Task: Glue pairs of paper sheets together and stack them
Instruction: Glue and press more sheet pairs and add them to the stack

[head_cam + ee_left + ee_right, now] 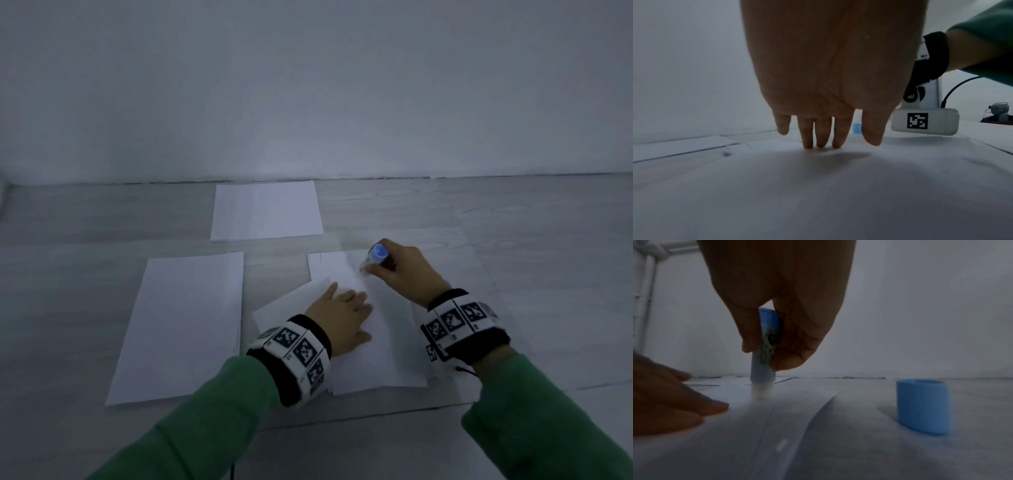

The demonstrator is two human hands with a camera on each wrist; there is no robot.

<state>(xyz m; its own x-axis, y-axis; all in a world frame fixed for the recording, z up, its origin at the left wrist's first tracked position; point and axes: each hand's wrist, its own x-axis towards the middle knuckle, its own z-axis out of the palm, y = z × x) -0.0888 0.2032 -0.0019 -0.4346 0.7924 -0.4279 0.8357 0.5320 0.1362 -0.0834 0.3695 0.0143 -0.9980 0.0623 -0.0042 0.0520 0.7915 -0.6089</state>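
My right hand point(399, 270) grips a blue glue stick point(375, 256), held upright with its white tip pressed on a white paper sheet point(387, 335). In the right wrist view the glue stick point(764, 353) sits between thumb and fingers, its tip touching the sheet point(760, 426). My left hand point(342, 315) lies flat with straight fingers on the same sheet, just left of the stick. From the left wrist its fingertips point(820, 141) press the paper point(818, 194). Another sheet lies askew under the top one.
A stack of white paper point(181, 325) lies to the left and another stack point(265, 210) at the back centre by the wall. The blue glue cap point(924, 405) stands on the table right of the sheets. A clear mat point(479, 359) lies under the work area.
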